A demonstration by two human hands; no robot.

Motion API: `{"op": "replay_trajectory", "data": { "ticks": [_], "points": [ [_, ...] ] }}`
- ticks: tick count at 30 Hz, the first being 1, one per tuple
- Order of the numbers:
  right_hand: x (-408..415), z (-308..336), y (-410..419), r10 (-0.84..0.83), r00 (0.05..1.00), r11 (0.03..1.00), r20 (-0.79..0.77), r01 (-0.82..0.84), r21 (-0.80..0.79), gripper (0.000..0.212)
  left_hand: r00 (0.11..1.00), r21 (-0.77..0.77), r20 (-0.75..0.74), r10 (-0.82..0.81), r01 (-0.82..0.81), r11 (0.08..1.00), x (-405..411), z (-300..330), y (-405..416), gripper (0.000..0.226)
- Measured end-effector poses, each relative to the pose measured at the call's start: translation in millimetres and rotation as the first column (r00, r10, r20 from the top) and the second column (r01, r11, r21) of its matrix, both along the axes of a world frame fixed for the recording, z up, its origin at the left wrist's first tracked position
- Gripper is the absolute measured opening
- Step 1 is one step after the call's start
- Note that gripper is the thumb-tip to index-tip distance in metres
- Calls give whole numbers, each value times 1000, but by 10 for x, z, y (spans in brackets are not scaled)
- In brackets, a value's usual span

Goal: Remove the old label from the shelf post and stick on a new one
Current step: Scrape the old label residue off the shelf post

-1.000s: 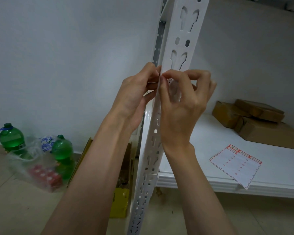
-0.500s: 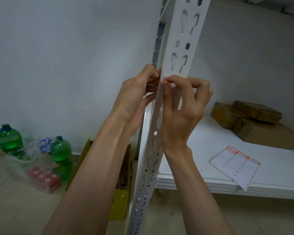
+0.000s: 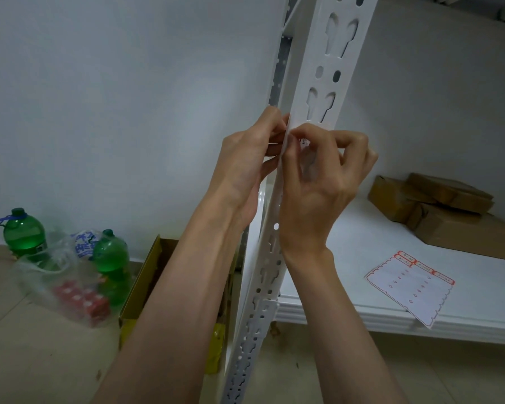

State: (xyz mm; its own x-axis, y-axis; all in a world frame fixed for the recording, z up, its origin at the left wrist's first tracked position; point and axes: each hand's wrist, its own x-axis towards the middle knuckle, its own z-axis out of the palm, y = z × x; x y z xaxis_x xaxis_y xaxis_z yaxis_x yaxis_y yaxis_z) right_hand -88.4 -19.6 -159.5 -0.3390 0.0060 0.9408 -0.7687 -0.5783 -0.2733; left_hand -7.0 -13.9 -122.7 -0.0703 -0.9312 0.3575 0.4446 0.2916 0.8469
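Bottles: I see two green bottles (image 3: 24, 233) at lower left of the frame, beside a clear plastic bag (image 3: 62, 279) holding red packs.
Cardboard box: an open yellow box (image 3: 146, 284) stands on the floor, just left of the post.
Left hand: my left hand (image 3: 245, 164) sits at mid-frame on the post's left edge, grip curled round that edge.
Shelf post: the white slotted shelf post (image 3: 321, 91) runs from top centre down to bottom centre.
Right hand: my right hand (image 3: 321, 182) has thumb and forefinger pinched together on the old label (image 3: 302, 141), barely visible on the post face.
Label sheet: a red-bordered label sheet (image 3: 411, 287) lies on the white shelf (image 3: 362, 246), lower right.
Parcels: brown parcels (image 3: 449, 211) sit at right.
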Motion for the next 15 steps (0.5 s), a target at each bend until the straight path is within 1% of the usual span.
{"op": "replay_trajectory", "data": {
  "ticks": [7,10,12,13,15],
  "points": [
    [42,9,-18,53,998,998,24,-53,17,6,1000,-8,16,-8,8,1000,9,6,28,24],
    [25,-29,-2,78,997,996,20,-79,42,7,998,-15,0,-55,55,998,16,8,40,35],
    [20,-36,24,159,985,985,60,-163,56,13,998,-24,-8,-68,68,997,16,5,42,40],
    [13,-5,40,222,968,971,115,-230,61,19,998,-29,-6,-68,67,997,12,1,40,41],
    [8,125,96,379,888,906,259,-413,90,35,998,-34,5,-55,56,998,5,-8,26,41]
  ]
}}
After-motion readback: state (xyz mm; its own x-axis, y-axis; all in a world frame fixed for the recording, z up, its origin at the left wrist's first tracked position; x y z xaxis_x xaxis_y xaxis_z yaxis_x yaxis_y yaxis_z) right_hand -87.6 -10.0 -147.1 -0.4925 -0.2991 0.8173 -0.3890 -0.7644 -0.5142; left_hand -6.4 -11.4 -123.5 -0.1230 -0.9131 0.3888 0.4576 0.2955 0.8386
